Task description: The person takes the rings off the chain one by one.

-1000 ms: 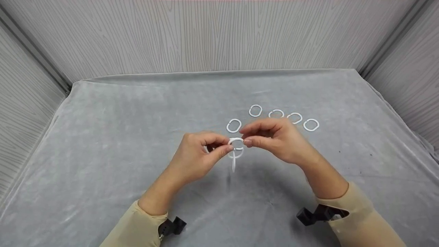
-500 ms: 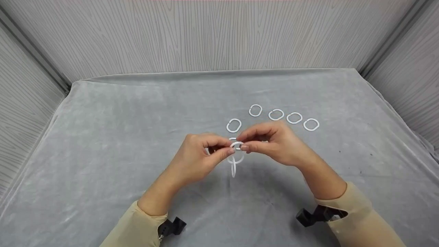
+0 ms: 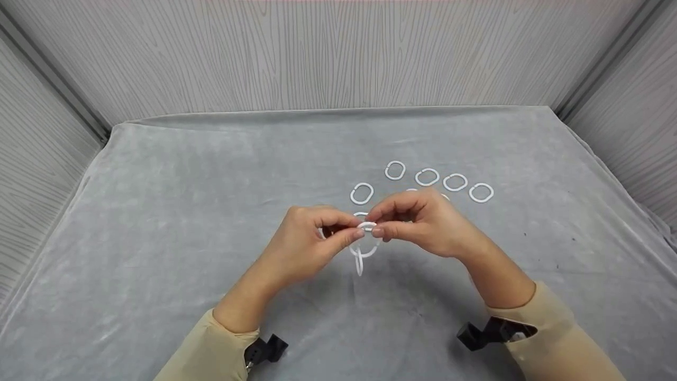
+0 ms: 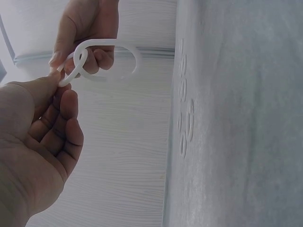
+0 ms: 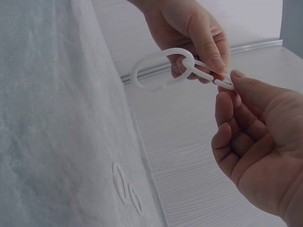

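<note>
Hanging between both hands [image 3: 365, 233]: linked rings [image 3: 364, 248].

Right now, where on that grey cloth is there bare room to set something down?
The grey cloth is bare on its whole left half, from the left hand out to the wall, and along the far edge. It is crowded right of centre, where loose white rings lie beyond the right hand.

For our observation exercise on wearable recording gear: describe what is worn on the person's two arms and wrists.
Both arms wear long beige sleeves, the left sleeve and right sleeve ending at the wrists. A small black device is strapped under each: the left wrist device and the right wrist device. The hands are bare, without gloves; no rings or watch show.
</note>
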`<state>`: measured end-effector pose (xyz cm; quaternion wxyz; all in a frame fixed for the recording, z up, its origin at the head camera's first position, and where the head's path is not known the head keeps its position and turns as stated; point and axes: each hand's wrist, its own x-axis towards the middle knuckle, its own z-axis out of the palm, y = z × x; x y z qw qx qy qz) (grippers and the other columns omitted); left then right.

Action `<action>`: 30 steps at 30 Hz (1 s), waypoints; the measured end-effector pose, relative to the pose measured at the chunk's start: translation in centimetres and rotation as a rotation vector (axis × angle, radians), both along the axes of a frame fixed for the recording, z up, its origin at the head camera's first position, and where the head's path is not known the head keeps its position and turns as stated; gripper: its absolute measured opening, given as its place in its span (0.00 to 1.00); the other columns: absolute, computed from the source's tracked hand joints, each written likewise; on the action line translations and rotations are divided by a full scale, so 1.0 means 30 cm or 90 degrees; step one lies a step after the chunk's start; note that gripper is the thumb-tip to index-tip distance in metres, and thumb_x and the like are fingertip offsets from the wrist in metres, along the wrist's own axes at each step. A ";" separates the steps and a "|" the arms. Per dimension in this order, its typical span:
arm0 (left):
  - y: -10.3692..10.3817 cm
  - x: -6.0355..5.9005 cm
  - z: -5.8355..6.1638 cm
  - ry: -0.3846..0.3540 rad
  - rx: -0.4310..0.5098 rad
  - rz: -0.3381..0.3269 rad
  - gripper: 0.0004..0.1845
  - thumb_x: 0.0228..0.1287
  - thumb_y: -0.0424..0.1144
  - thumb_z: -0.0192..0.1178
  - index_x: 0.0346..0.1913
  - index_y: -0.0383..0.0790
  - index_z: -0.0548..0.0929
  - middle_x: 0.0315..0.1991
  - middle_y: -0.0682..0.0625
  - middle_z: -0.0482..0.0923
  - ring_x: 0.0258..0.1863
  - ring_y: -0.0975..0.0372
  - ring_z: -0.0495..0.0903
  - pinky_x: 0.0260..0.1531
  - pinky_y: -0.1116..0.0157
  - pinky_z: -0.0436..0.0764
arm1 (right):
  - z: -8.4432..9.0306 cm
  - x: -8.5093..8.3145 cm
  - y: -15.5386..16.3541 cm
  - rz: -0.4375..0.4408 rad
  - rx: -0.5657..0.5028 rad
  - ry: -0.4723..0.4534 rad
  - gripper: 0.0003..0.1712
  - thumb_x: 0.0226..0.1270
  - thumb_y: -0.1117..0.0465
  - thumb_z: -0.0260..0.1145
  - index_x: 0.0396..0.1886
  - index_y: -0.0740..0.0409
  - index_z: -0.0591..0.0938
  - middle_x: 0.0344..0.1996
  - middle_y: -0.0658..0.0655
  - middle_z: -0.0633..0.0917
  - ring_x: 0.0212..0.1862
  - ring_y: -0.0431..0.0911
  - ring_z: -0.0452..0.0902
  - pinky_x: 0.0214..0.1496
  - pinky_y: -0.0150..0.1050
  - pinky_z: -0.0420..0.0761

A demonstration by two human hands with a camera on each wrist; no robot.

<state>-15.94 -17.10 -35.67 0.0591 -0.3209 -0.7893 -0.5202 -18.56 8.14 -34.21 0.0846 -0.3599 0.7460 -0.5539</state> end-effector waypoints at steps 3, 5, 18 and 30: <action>0.000 0.000 -0.001 0.001 -0.002 0.002 0.03 0.70 0.38 0.73 0.41 0.44 0.95 0.33 0.61 0.88 0.29 0.67 0.80 0.31 0.63 0.81 | 0.000 0.002 0.002 -0.001 0.016 -0.010 0.10 0.67 0.72 0.75 0.48 0.67 0.90 0.34 0.54 0.90 0.32 0.43 0.84 0.39 0.35 0.85; 0.001 0.000 -0.001 0.002 -0.003 0.005 0.03 0.70 0.38 0.73 0.41 0.44 0.95 0.34 0.61 0.88 0.29 0.67 0.81 0.31 0.63 0.81 | -0.001 0.004 0.002 -0.005 0.025 -0.009 0.10 0.68 0.71 0.75 0.48 0.66 0.90 0.33 0.53 0.90 0.32 0.43 0.84 0.38 0.34 0.85; 0.002 -0.003 0.001 0.009 0.009 0.019 0.03 0.70 0.38 0.73 0.41 0.43 0.95 0.33 0.62 0.88 0.30 0.66 0.81 0.32 0.62 0.82 | -0.004 0.003 -0.002 -0.029 0.022 0.011 0.08 0.67 0.72 0.75 0.45 0.66 0.90 0.29 0.55 0.89 0.30 0.42 0.82 0.35 0.33 0.83; 0.003 -0.014 -0.008 0.100 0.135 0.127 0.05 0.67 0.38 0.75 0.42 0.41 0.93 0.34 0.60 0.87 0.32 0.63 0.83 0.33 0.64 0.82 | 0.005 -0.006 -0.005 -0.181 -0.083 -0.038 0.08 0.67 0.74 0.74 0.45 0.71 0.89 0.30 0.55 0.88 0.30 0.44 0.82 0.38 0.36 0.84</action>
